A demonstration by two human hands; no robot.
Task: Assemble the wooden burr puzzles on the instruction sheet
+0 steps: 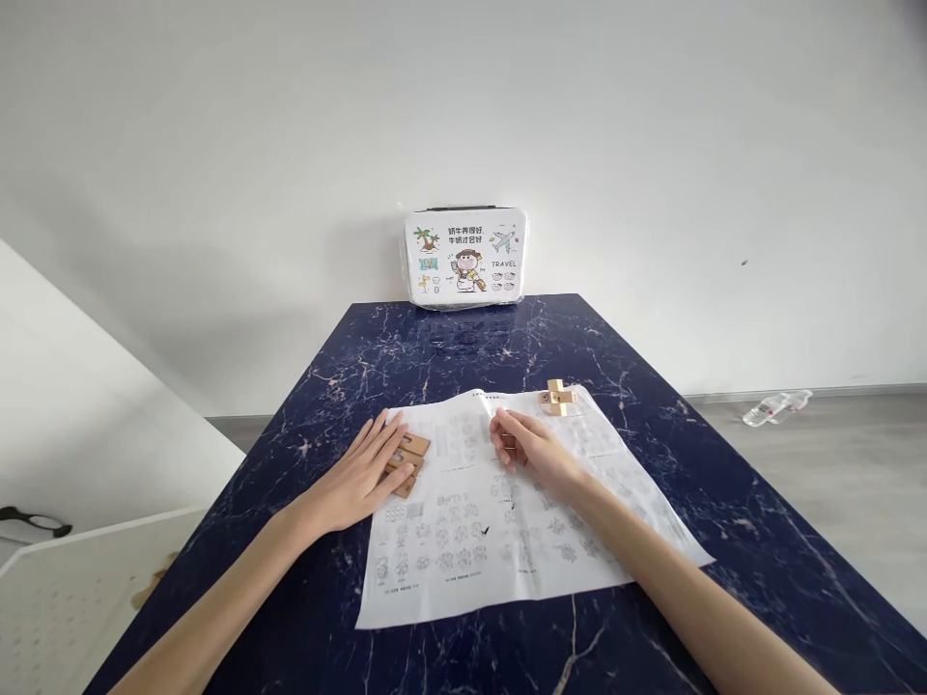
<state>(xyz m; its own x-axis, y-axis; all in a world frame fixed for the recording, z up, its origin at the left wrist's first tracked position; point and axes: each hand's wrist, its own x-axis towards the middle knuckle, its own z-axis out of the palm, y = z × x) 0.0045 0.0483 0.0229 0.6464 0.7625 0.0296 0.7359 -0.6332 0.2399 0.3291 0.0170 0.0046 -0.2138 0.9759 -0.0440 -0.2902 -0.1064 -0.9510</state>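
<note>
My left hand (354, 486) lies flat with its fingers stretched out at the left edge of a printed instruction sheet (463, 603). Under and beside its fingers are notched flat wooden pieces (415, 444), partly covered by the hand. My right hand (532, 450) rests over the middle of the sheet, its fingers curled in, with no object showing in them. Beyond it, on the sheet's far right corner, stands a small cross-shaped wooden puzzle (557, 397) of interlocked blocks. Diagrams and rows of small text cover the creased paper.
A white cartoon-printed case (467, 258) stands at the far end of the dark blue marbled table (463, 352), against the wall. Plastic bottles (777, 408) lie on the floor at right. At lower left is a white perforated surface (72, 598) with a black-handled item (36, 521) near it.
</note>
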